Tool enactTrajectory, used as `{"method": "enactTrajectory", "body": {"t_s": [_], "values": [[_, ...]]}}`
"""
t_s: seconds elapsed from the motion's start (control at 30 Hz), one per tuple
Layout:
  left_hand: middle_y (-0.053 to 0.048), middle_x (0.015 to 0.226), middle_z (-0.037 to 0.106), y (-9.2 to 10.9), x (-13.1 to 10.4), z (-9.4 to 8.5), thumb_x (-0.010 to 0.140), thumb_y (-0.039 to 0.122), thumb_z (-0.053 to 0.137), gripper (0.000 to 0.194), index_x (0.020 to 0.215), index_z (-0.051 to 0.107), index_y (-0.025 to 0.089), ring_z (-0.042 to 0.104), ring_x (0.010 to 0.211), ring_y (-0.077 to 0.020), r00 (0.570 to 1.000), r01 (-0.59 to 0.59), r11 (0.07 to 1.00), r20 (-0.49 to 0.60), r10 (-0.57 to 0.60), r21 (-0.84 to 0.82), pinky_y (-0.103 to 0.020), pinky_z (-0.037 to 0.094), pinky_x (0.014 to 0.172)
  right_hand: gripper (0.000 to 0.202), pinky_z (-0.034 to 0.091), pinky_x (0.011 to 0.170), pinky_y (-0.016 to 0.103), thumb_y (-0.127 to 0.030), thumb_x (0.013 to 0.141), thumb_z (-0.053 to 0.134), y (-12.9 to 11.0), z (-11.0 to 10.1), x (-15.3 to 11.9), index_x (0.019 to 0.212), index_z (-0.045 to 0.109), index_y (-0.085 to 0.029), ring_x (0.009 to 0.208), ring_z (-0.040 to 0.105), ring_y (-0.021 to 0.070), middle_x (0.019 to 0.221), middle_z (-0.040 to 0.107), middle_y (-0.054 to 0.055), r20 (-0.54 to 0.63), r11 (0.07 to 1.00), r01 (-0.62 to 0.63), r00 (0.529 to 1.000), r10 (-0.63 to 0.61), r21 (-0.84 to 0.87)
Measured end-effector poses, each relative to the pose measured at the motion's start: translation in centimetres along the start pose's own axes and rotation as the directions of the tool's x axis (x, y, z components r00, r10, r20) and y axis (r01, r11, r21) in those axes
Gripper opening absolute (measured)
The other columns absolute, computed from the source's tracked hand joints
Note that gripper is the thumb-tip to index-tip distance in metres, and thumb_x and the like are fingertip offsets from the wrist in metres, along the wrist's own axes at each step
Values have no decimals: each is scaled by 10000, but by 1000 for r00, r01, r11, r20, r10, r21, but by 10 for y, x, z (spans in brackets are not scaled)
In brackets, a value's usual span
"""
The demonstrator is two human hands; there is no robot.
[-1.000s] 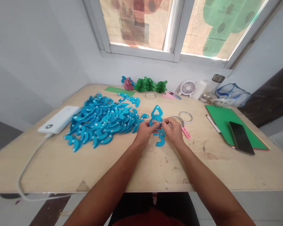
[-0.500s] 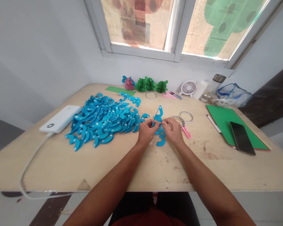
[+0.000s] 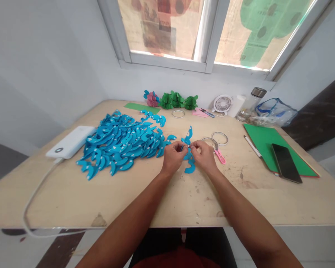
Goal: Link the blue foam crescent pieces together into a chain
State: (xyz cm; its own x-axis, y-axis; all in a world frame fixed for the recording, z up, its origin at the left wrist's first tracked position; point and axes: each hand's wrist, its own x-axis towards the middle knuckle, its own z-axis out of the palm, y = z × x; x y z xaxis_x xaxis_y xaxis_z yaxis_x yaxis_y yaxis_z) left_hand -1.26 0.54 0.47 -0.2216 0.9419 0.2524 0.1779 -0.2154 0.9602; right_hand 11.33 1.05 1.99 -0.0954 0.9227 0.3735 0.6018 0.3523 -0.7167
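My left hand [image 3: 174, 158] and my right hand [image 3: 204, 157] meet in front of me, low over the table. Thumb and fingers of both are pinched together on a blue curved paper piece [image 3: 190, 132], whose upper end sticks up beyond the fingertips. More curved blue paper [image 3: 190, 167] shows below and between the hands; whether it joins the held piece I cannot tell. To the left lies a large heap of blue curved paper pieces [image 3: 128, 139], many carrying small white squares. What exactly sits between the fingertips is partly hidden.
A white power bank [image 3: 71, 141] with a cable lies left. Metal rings [image 3: 219, 139] and a pink-handled tool [image 3: 220, 156] are right of my hands. Farther right are a phone [image 3: 286, 163], green sheets [image 3: 265, 137] and a pen [image 3: 252, 146]. Green paper ornaments [image 3: 177, 100] and a small fan [image 3: 222, 104] stand behind.
Both hands stay close together, with small finger shifts. The upper end of the blue piece has turned slightly and looks narrower.
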Motion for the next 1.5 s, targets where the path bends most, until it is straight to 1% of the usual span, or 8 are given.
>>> {"method": "enactTrajectory", "body": {"t_s": [0.2,0.33,0.43,0.57,0.73,1.0,1.23,1.5], "values": [[11,567,584,0,0,0,640,224,592,73,608,630,170,495,568,-119,1000,7,1000,10,-6,-23,-208,404,547,162,394,738,309,-191,743,488,0,0,-1,664,628,-193,753,571,187,732,663,41,-1,995,48,999,-48,-86],[19,567,592,6,0,-1,624,230,601,77,621,638,163,494,541,-106,998,65,996,2,-65,-66,-204,398,533,168,392,695,295,-199,737,486,5,1,0,655,633,-199,721,569,181,700,659,29,-10,996,-2,1000,1,-86],[27,527,570,8,1,-1,620,244,608,90,599,616,157,486,504,-98,990,142,982,23,-140,-123,-200,390,504,172,404,634,270,-237,741,481,9,1,2,664,629,-196,674,569,163,677,650,17,3,992,-95,995,95,80],[28,520,561,7,2,0,614,239,623,99,580,591,153,490,493,-90,980,196,960,51,-190,-200,-198,410,510,198,435,618,255,-310,743,491,10,2,5,647,612,-186,650,572,148,643,630,9,61,900,-197,980,188,388],[23,516,562,7,2,1,591,265,656,134,577,599,145,507,489,-93,970,242,926,68,-233,-290,-214,440,522,188,438,600,248,-340,708,544,6,2,5,645,606,-174,614,562,132,617,613,2,135,785,-281,959,248,552],[3,541,594,9,1,1,544,279,709,185,623,630,131,549,510,-109,941,336,841,127,-312,-424,-246,489,536,120,443,596,251,-296,656,596,0,-2,5,644,585,-177,633,560,142,615,607,2,180,753,-304,953,245,583],[0,539,598,8,2,0,560,285,709,186,608,614,132,547,498,-104,943,333,845,156,-295,-417,-252,497,550,116,449,590,253,-288,668,585,-3,-4,4,644,592,-175,632,563,143,643,620,11,165,768,-290,957,239,570],[-7,544,601,6,3,1,555,277,709,190,606,605,127,538,487,-103,946,325,843,147,-290,-428,-257,495,539,118,444,590,252,-284,656,619,-3,-4,4,668,618,-166,603,555,132,615,608,-4,173,740,-297,955,242,603]]}}
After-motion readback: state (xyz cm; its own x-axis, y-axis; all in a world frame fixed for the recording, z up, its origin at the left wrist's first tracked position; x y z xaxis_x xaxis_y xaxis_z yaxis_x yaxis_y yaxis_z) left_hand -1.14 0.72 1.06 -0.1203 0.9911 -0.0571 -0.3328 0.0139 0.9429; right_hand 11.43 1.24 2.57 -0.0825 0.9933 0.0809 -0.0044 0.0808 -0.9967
